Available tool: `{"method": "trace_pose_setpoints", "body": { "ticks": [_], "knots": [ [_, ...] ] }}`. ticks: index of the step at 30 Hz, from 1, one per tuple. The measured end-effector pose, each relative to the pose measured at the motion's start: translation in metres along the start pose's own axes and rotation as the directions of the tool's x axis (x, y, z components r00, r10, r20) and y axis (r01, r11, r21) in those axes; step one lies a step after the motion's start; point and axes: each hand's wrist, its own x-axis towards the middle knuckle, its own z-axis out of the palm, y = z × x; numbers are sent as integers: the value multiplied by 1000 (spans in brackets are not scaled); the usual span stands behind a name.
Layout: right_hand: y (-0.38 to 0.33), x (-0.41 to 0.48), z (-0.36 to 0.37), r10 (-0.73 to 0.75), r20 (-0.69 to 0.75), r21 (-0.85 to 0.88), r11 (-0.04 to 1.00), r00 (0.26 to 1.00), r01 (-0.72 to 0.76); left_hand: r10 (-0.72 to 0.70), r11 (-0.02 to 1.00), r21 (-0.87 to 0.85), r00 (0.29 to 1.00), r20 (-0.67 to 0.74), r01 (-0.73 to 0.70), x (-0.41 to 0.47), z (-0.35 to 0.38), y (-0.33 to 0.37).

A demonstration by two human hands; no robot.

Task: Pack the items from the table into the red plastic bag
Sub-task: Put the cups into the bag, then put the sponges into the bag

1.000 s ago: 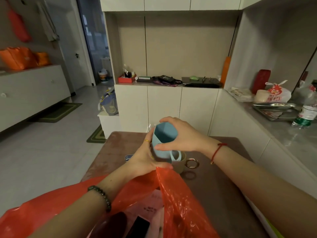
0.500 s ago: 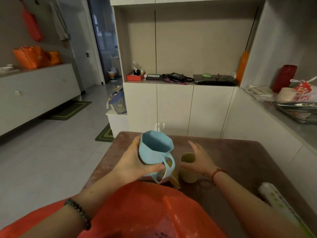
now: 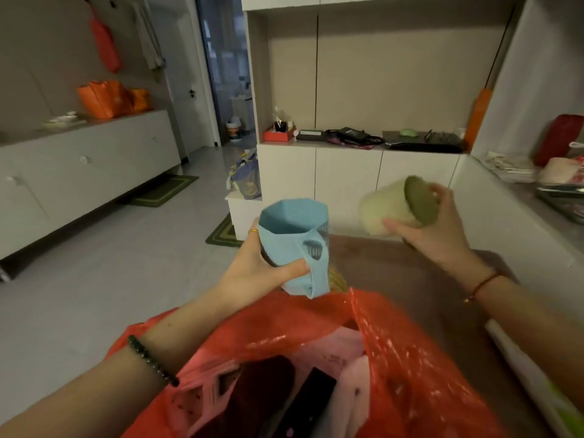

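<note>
My left hand (image 3: 259, 267) grips a light blue faceted mug (image 3: 292, 235) upright by its side, handle toward me, above the far rim of the red plastic bag (image 3: 410, 368). In the air to the right, my right hand (image 3: 433, 229) holds a cream cup (image 3: 384, 210) tilted on its side, its olive-green inside facing right. The bag lies open below both hands with dark and pink items inside it. A yellowish object (image 3: 338, 279) peeks out just behind the bag's rim, mostly hidden.
The brown table (image 3: 410, 263) stretches ahead under the hands. A white and green roll (image 3: 537, 384) lies at its right edge. White cabinets with a cluttered shelf (image 3: 363, 140) stand behind, and a counter with a tray (image 3: 559, 197) runs along the right.
My right hand left the blue mug to my left hand, took the cream cup from the table and lifted it up to the right, tilting it. The camera turned slightly left.
</note>
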Motion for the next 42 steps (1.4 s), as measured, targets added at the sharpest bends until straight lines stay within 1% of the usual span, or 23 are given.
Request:
{"method": "trace_pose_setpoints", "body": {
  "ticks": [3, 6, 8, 10, 13, 15, 17, 18, 21, 23, 24, 25, 26, 27, 28, 29, 32, 34, 36, 38, 39, 41, 42],
  "knots": [
    [-107, -40, -40, -93, 133, 372, 928, 987, 38, -50, 993, -103, 998, 44, 54, -47, -24, 20],
    [-169, -94, -49, -184, 421, 573, 813, 888, -103, -174, 967, -150, 964, 200, 206, -105, -40, 15],
    [-185, -129, -33, -193, 559, 599, 766, 806, -232, -255, 953, -74, 907, 335, 295, -136, -47, 2],
    [-187, -165, -5, -94, 643, 548, 750, 760, -370, -327, 943, 91, 847, 420, 319, -156, -53, -11],
    [-163, -199, 35, 39, 626, 469, 779, 778, -417, -350, 937, 183, 830, 435, 299, -166, -62, -13],
    [-143, -211, 46, 46, 555, 427, 841, 831, -332, -353, 933, 217, 851, 389, 287, -165, -65, -10],
    [-123, -214, 46, -49, 433, 365, 923, 900, -125, -387, 899, 329, 875, 291, 288, -159, -68, -14],
    [-114, -214, 43, -134, 401, 305, 952, 906, 6, -399, 868, 409, 886, 236, 282, -157, -69, -16],
    [-87, -214, 30, -302, 490, -26, 932, 818, 360, -458, 746, 608, 872, 173, 271, -156, -70, -19],
    [-69, -215, 23, -365, 566, -267, 767, 739, 583, -430, 684, 704, 885, 176, 192, -156, -69, -15],
    [-62, -218, 21, -400, 583, -362, 651, 707, 667, -342, 654, 750, 923, 175, 99, -159, -70, -11],
    [-55, -220, 20, -424, 590, -431, 555, 688, 712, -158, 587, 808, 971, 179, -53, -160, -74, -10],
    [-52, -223, 21, -424, 595, -471, 505, 683, 723, 81, 432, 876, 977, 197, -213, -158, -79, -8],
    [-49, -225, 22, -435, 591, -491, 475, 680, 731, 254, 234, 926, 938, 237, -297, -154, -84, -11],
    [-46, -227, 26, -466, 584, -500, 440, 665, 746, 307, 94, 950, 917, 256, -297, -151, -90, -12],
    [-44, -230, 29, -505, 576, -506, 398, 643, 765, 308, 33, 968, 924, 225, -247, -149, -95, -12],
    [-42, -237, 34, -571, 576, -532, 281, 585, 798, 54, 99, 995, 998, 20, -25, -144, -108, -3],
    [-39, -241, 36, -549, 637, -514, 222, 541, 829, -94, 150, 984, 992, -88, 101, -142, -116, -9],
    [-38, -247, 31, -456, 719, -479, 222, 525, 849, -112, 379, 912, 986, -124, 158, -140, -121, -11],
    [-48, -248, 20, -382, 781, -423, 258, 494, 869, -126, 582, 795, 984, -123, 174, -136, -124, -12],
    [-57, -245, 13, -367, 805, -372, 298, 465, 879, -132, 629, 760, 986, -105, 165, -133, -125, -13],
    [-81, -228, 0, -404, 812, -200, 485, 421, 851, -125, 681, 716, 988, -93, 153, -128, -126, -11],
    [-99, -215, -6, -449, 779, -119, 581, 438, 805, -120, 703, 696, 989, -90, 149, -125, -126, -11]
  ]
}}
